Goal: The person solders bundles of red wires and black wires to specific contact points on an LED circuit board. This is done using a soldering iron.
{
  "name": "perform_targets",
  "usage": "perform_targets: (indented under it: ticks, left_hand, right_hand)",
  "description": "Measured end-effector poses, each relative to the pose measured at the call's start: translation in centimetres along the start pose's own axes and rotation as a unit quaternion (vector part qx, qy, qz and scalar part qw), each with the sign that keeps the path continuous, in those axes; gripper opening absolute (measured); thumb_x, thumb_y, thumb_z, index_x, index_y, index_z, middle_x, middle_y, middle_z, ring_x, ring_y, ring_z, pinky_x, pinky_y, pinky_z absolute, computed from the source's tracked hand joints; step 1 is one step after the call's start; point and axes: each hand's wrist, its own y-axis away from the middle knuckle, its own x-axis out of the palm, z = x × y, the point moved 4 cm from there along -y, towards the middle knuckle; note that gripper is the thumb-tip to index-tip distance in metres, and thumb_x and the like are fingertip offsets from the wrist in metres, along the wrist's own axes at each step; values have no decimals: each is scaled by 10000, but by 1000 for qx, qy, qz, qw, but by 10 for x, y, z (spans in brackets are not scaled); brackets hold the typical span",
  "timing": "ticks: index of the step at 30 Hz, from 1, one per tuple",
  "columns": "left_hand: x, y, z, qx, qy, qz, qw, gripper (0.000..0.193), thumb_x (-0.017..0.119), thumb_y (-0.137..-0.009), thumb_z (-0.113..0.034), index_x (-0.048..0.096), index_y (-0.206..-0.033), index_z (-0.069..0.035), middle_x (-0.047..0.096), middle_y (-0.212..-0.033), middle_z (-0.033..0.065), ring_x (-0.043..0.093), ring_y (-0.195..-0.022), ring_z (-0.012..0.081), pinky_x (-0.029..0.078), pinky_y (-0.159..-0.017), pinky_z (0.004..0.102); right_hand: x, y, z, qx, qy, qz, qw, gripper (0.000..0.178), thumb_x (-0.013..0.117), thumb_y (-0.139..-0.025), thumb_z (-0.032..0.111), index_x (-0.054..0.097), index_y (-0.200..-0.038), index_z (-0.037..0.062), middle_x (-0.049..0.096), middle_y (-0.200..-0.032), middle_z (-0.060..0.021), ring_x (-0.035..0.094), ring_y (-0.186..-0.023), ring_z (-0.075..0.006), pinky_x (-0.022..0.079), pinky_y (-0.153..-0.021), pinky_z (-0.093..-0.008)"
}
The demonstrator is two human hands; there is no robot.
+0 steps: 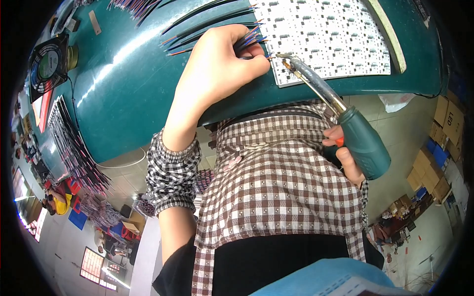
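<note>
My left hand (215, 66) is closed on a small bunch of thin wires (251, 39) with blue and brown ends, by the left edge of a white circuit board panel (326, 37) dotted with rows of small dark parts. In my right hand (350, 166) is a soldering gun (364, 140) with a thick green handle and an orange-red trigger. Its metal barrel slants up to the left, and a thin tube runs alongside. The bent tip meets the panel's lower left corner, close to my left fingertips; whether it touches a wire I cannot tell.
More dark wires (197, 22) lie on the green table (128, 98) left of the panel. A pale curved strip (390, 34) borders the panel's right side. At the far left are a black fan (49, 64) and a large wire bundle (74, 145). Cardboard boxes (447, 121) stand at right.
</note>
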Motion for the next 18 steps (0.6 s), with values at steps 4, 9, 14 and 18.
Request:
perform_targets:
  ticks: [4,9,14,18]
  left_hand:
    - [1,-1,0,7,-10,5,1000,224,681,-693,-173,614,-747,33,603,-637,102,561,-589,124,467,-593,288]
    - [2,-2,1,9,-13,1,1000,218,680,-692,-170,610,-739,31,603,-634,104,559,-585,129,467,-591,292]
    - [3,-2,1,-6,-27,20,999,130,663,-731,-94,626,-785,19,577,-700,-14,490,-662,40,415,-613,204]
    - [3,-3,-1,-9,-32,18,999,129,663,-728,-92,623,-780,19,579,-697,-13,495,-661,40,419,-612,205]
  right_hand:
    - [1,-1,2,5,7,-1,1000,386,568,-940,299,541,-1099,-52,566,-1043,-190,596,-997,-253,545,-818,-351]
    - [1,-2,1,5,18,-3,1000,384,575,-939,299,547,-1090,-53,575,-1029,-186,608,-971,-241,534,-825,-344]
    - [0,-1,-10,-2,-39,-87,995,466,801,-748,53,581,-1135,-84,699,-905,-152,691,-856,-212,572,-775,-334]
    - [-8,7,-24,-31,47,-66,996,476,810,-744,65,590,-1143,-72,712,-862,-110,690,-848,-177,557,-750,-297]
